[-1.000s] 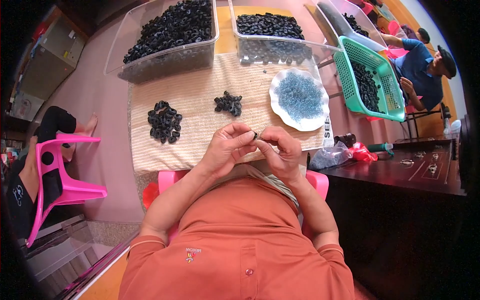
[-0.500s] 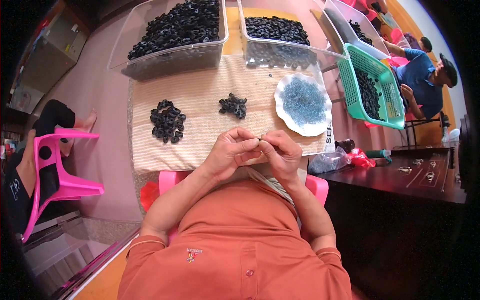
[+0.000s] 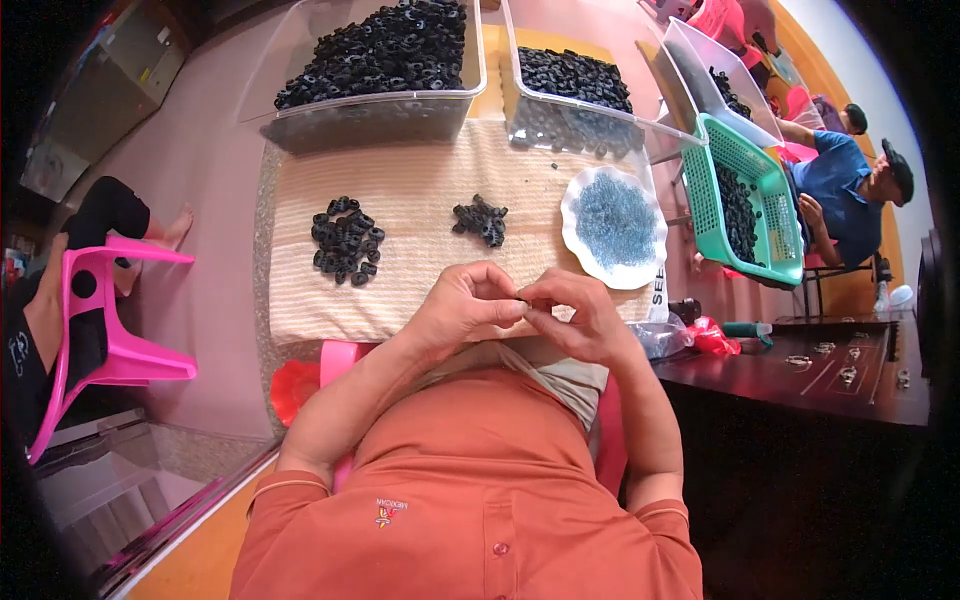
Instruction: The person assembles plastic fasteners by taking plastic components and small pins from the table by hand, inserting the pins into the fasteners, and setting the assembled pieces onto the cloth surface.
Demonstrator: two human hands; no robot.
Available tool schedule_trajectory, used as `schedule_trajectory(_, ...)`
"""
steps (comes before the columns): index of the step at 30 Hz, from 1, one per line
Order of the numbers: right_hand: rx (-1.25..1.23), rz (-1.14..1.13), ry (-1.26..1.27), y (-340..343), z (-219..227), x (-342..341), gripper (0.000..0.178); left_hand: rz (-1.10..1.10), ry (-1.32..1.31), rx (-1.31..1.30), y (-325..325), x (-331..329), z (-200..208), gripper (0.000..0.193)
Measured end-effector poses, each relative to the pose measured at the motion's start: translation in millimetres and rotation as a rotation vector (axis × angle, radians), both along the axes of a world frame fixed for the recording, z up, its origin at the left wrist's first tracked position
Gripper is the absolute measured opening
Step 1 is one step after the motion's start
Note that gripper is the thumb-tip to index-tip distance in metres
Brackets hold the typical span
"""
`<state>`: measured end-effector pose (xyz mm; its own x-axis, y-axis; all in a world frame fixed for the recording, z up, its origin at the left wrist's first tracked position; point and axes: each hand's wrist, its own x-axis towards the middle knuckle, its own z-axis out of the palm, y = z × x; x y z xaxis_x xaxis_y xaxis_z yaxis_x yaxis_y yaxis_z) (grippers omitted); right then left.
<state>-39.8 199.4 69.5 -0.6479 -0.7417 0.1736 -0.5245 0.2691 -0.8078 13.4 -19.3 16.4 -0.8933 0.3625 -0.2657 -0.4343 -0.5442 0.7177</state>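
In front of my belly, at the near edge of the striped cloth, both hands meet fingertip to fingertip. My left hand [image 3: 462,303] pinches a small dark piece [image 3: 521,299] between thumb and index finger. From the other side my right hand [image 3: 580,312] is closed on the same piece; the fingers hide most of it. Beyond them lies a small heap of black ring-like parts [image 3: 481,220]. A larger heap of similar black parts [image 3: 347,241] is to the left. At the right a white wavy-rimmed plate [image 3: 572,246] carries many tiny clear-bluish pieces.
Two clear plastic bins [image 3: 400,108] [image 3: 570,133] full of black parts stand at the far side. A green basket [image 3: 779,190] holds more, near a seated person in blue [image 3: 838,165]. A pink stool [image 3: 125,341] is left; a dark tabletop [image 3: 780,385] lies right.
The whole view has shifted slightly, so the cloth and heaps sit a little further right and lower. My right hand has turned somewhat, its wrist further right; the fingertips still meet.
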Motion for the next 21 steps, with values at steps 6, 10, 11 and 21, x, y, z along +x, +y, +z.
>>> schedule_trajectory(6, 0.203, -0.165, 0.289, -25.8, 4.8, -48.3, 0.024, 0.094, 0.091, -0.115, -2.3, -2.1, -7.2, 0.018)
schedule_trajectory(10, 0.44, -0.147, 0.529, -46.8, -14.6, -72.5, 0.036, 0.116, 0.083, -0.159, 0.6, -4.0, -13.3, 0.019)
schedule_trajectory(11, 0.441, -0.142, 0.531, -52.1, -16.1, -75.1, 0.036, 0.121, 0.083, -0.157, 0.8, -3.7, -13.9, 0.019)
schedule_trajectory(21, 0.558, -0.094, 0.549, -59.6, -24.8, -83.3, 0.03, 0.154, 0.121, -0.164, 3.0, -3.0, -14.4, 0.016)
